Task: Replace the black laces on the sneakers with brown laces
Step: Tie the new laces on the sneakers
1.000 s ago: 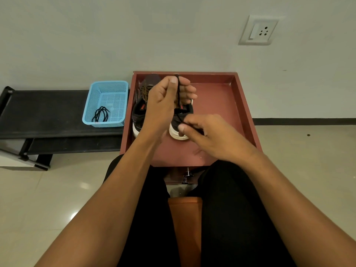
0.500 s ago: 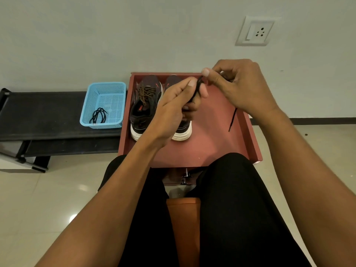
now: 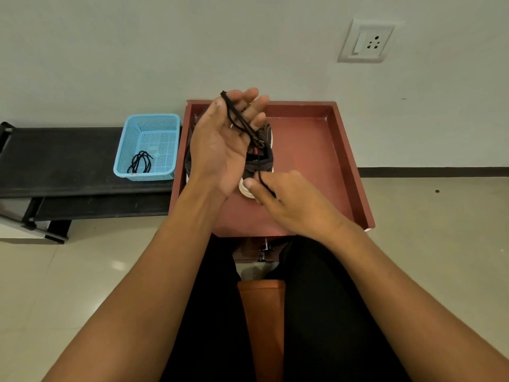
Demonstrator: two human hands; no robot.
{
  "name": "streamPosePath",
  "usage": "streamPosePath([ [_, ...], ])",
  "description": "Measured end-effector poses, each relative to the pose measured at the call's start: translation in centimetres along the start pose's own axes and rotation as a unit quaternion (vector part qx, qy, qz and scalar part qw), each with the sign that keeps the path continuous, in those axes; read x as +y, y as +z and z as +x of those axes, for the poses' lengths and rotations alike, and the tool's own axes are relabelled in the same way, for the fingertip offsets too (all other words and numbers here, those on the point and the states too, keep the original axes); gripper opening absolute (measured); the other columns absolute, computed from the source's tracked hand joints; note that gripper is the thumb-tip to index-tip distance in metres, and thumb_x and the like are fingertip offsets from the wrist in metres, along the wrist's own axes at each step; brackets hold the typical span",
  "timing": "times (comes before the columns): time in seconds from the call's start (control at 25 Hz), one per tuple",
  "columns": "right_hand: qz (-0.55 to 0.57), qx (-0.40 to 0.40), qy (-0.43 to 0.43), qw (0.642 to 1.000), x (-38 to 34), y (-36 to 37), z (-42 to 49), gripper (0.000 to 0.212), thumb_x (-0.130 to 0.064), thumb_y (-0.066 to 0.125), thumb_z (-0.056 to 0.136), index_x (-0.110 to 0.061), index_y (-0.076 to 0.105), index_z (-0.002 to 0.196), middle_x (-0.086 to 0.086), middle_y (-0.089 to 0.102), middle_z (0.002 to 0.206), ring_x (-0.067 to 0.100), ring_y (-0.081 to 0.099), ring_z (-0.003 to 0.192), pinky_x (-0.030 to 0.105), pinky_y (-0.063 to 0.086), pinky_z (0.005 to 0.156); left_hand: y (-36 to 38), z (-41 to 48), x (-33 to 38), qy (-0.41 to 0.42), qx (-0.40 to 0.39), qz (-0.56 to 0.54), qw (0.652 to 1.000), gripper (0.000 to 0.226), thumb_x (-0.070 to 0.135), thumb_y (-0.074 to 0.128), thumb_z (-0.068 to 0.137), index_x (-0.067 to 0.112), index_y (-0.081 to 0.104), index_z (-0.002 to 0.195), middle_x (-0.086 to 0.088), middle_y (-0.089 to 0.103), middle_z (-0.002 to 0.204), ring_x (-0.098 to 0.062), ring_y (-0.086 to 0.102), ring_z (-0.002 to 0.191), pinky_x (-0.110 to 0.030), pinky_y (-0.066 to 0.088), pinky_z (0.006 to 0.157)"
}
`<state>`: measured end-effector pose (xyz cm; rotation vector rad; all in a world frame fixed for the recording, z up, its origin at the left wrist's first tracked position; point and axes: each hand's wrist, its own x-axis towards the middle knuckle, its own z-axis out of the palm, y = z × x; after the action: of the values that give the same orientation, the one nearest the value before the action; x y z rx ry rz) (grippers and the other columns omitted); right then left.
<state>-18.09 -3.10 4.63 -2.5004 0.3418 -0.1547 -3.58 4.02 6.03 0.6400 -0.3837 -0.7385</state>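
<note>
A: Which step was this?

B: Stripping the old lace, by my read. The left hand was raised over the tray. The black lace was looped through the crook of thumb and forefinger. The thumb looked closed against it, the other fingers loosely spread. The right hand sat lower, thumb and forefinger pinched on the same lace further along.

A: Sneakers?

B: In the left half of the red-brown tray. One dark sneaker with a white sole showed just behind the hands. The second sneaker was only a sliver past the left wrist.

A: Progress?

B: A coiled black lace already lay in the blue basket on the black bench, just beside the tray. So probably one lace out and this one in hand. That's a judgement only.

A: Next move?

B: Likely gather the lace into a coil and drop it in the basket, to the left. Then thread brown. The cord is limp, so both ends need controlling.

A: Blind spots?

B: Plenty.
- The left hand hid the eyelets, so I couldn't tell if the lace was fully free of the sneaker.
- I couldn't make out any brown lace.
- The lace tips weren't visible.
- The right forearm partly covered the tray's near edge.
</note>
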Motion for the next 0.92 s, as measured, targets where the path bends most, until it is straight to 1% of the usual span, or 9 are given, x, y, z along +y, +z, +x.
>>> streamPosePath([
  [0.08, -0.032, -0.007, -0.016, 0.999, -1.1, -0.2, -0.5, 0.045, -0.053, 0.039, 0.111, -0.023, 0.05, 0.078, -0.01, 0.05, 0.064, 0.008, 0.048, 0.053, 0.031, 0.04, 0.054, -0.4, 0.1, 0.0, -0.002, 0.03, 0.005, 1.0, 0.033, 0.018, 0.032, 0.115, 0.002, 0.06, 0.113, -0.021, 0.07, 0.127, -0.034, 0.069, 0.121, -0.038, 0.057, 0.097],
  [0.2, -0.075, -0.01, -0.017, 0.997, -2.5, -1.3, -0.9, 0.042, -0.055, 0.034, 0.11, -0.029, 0.045, 0.08, -0.013, 0.046, 0.064, 0.007, 0.045, 0.052, 0.027, 0.035, 0.056, -0.5, 0.1, -0.3, 0.008, 0.028, 0.096, 0.995, 0.032, 0.018, 0.031, 0.115, 0.0, 0.057, 0.118, -0.025, 0.066, 0.135, -0.037, 0.068, 0.124, -0.044, 0.054, 0.106],
  [0.4, -0.161, -0.033, 0.04, 0.986, -2.9, -2.4, -1.9, 0.047, -0.056, 0.025, 0.111, -0.022, 0.055, 0.095, -0.006, 0.055, 0.071, 0.012, 0.054, 0.059, 0.035, 0.046, 0.058, -1.0, 0.2, -0.2, 0.01, 0.076, 0.101, 0.992, 0.03, 0.018, 0.034, 0.114, 0.0, 0.055, 0.127, -0.021, 0.065, 0.139, -0.033, 0.068, 0.124, -0.047, 0.052, 0.11],
  [0.48, -0.188, -0.052, 0.056, 0.979, -3.3, -2.4, -2.9, 0.046, -0.056, 0.025, 0.11, -0.022, 0.056, 0.105, -0.006, 0.056, 0.073, 0.013, 0.055, 0.06, 0.033, 0.046, 0.057, -1.5, 0.4, -0.2, 0.013, 0.104, 0.161, 0.981, 0.03, 0.019, 0.033, 0.115, 0.004, 0.057, 0.127, -0.015, 0.067, 0.137, -0.028, 0.069, 0.123, -0.045, 0.053, 0.109],
  [0.56, -0.205, -0.049, 0.063, 0.976, -4.1, -2.8, -3.4, 0.045, -0.055, 0.023, 0.11, -0.023, 0.055, 0.112, -0.006, 0.057, 0.074, 0.013, 0.056, 0.061, 0.032, 0.047, 0.056, -1.6, 0.4, -0.7, 0.012, 0.102, 0.269, 0.958, 0.032, 0.019, 0.032, 0.115, 0.008, 0.06, 0.124, -0.009, 0.07, 0.133, -0.023, 0.071, 0.119, -0.042, 0.054, 0.106],
  [0.64, -0.227, -0.018, 0.065, 0.972, -5.2, -4.0, -3.2, 0.042, -0.052, 0.023, 0.11, -0.023, 0.053, 0.116, -0.003, 0.058, 0.075, 0.018, 0.058, 0.061, 0.037, 0.05, 0.057, -1.3, 0.2, -1.3, 0.007, 0.05, 0.373, 0.926, 0.033, 0.021, 0.031, 0.115, 0.007, 0.061, 0.123, -0.006, 0.075, 0.124, -0.021, 0.074, 0.111, -0.039, 0.055, 0.099],
  [0.72, -0.241, 0.026, 0.065, 0.968, -5.5, -5.7, -2.4, 0.036, -0.047, 0.025, 0.111, -0.022, 0.05, 0.117, 0.0, 0.058, 0.077, 0.024, 0.058, 0.064, 0.038, 0.046, 0.059, -0.6, -0.4, -1.6, -0.001, -0.04, 0.436, 0.899, 0.035, 0.019, 0.032, 0.115, 0.0, 0.062, 0.116, 0.002, 0.078, 0.106, -0.02, 0.074, 0.095, -0.033, 0.056, 0.088],
  [0.8, -0.245, 0.068, 0.053, 0.966, -4.9, -7.6, -1.2, 0.026, -0.04, 0.032, 0.112, -0.02, 0.048, 0.118, 0.0, 0.056, 0.078, 0.027, 0.057, 0.067, 0.038, 0.043, 0.06, 0.2, -1.3, -1.5, -0.033, -0.13, 0.446, 0.885, 0.037, 0.015, 0.031, 0.116, 0.0, 0.061, 0.101, 0.008, 0.073, 0.085, -0.014, 0.067, 0.078, -0.026, 0.051, 0.076],
  [0.92, -0.216, 0.128, 0.018, 0.968, -2.1, -9.6, 1.2, 0.019, -0.03, 0.045, 0.11, -0.017, 0.056, 0.118, -0.003, 0.054, 0.076, 0.025, 0.054, 0.067, 0.038, 0.042, 0.058, 1.4, -2.0, -1.2, -0.078, -0.193, 0.384, 0.9, 0.04, 0.019, 0.028, 0.117, 0.003, 0.061, 0.1, -0.006, 0.069, 0.08, -0.023, 0.063, 0.072, -0.037, 0.049, 0.074],
])
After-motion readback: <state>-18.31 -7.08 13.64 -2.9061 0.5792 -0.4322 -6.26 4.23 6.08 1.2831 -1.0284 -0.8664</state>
